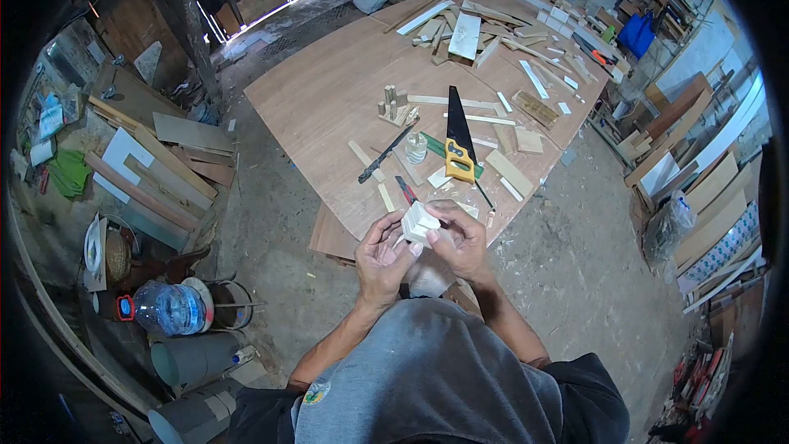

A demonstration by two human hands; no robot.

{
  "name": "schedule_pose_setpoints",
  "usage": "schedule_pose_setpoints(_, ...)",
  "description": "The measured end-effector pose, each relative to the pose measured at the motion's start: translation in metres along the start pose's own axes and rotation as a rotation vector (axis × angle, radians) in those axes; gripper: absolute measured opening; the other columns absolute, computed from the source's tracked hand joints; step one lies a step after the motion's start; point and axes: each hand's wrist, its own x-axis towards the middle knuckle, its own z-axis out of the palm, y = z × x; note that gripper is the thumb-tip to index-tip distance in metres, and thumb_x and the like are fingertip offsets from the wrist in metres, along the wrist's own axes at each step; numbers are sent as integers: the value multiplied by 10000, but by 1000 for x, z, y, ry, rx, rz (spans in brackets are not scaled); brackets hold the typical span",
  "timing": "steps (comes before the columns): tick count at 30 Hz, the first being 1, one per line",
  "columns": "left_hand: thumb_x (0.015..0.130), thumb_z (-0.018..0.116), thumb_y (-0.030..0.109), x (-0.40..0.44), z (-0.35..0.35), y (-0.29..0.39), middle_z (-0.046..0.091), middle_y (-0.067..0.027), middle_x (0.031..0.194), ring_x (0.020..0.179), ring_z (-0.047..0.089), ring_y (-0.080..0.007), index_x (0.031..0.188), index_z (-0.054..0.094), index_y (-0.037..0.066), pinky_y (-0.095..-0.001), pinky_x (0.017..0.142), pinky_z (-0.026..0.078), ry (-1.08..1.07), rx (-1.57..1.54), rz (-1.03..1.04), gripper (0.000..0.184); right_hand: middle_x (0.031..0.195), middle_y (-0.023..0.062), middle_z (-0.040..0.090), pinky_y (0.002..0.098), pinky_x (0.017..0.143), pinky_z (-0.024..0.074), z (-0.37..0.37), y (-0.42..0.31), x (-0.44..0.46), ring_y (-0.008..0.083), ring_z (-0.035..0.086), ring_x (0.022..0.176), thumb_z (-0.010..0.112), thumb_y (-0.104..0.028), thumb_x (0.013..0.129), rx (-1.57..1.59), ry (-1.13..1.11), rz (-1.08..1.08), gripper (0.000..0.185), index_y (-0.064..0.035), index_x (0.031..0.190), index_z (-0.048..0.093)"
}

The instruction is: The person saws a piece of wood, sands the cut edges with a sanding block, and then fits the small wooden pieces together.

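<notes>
Between my two hands, just in front of my chest, is a small pale block (418, 222) with a stepped, layered look, seemingly wood. My left hand (382, 259) grips it from the left with curled fingers and thumb. On the other side my right hand (462, 240) has its thumb and fingers closed on the same block. A tool with a red handle (406, 189) lies on the table just beyond it. Farther up rests a handsaw (460, 158) with a yellow handle and black blade. Left of the saw stands a small clear jar (416, 149).
The wooden table (304, 99) carries a pile of wood offcuts (464, 37), a dark slim tool (380, 160) and a small wooden upright model (393, 105). Boards lean at left (152, 173) and right (715, 189). A large water bottle (170, 308) sits at lower left.
</notes>
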Motion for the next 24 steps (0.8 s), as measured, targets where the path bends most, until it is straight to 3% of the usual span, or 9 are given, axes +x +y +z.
schedule_pose_setpoints(5, 838, 696, -62, 1, -3, -8, 565, -212, 1267, 1218, 563, -247, 1315, 468, -107, -353, 1049, 464, 39, -57, -24, 531, 1230, 152, 571, 340, 1009, 435, 0, -1, 2, 218, 564, 1161, 689, 4, 841, -112, -31, -64, 396, 26, 1230, 616)
schedule_pose_setpoints(24, 804, 741, -37, 12, -1, -6, 574, -197, 1246, 1182, 569, -228, 1328, 467, -84, -358, 1041, 455, 50, -141, -79, 593, 1205, 166, 558, 344, 986, 482, -4, -8, 12, 237, 561, 1174, 688, 26, 785, -211, -98, -105, 424, 26, 1204, 618)
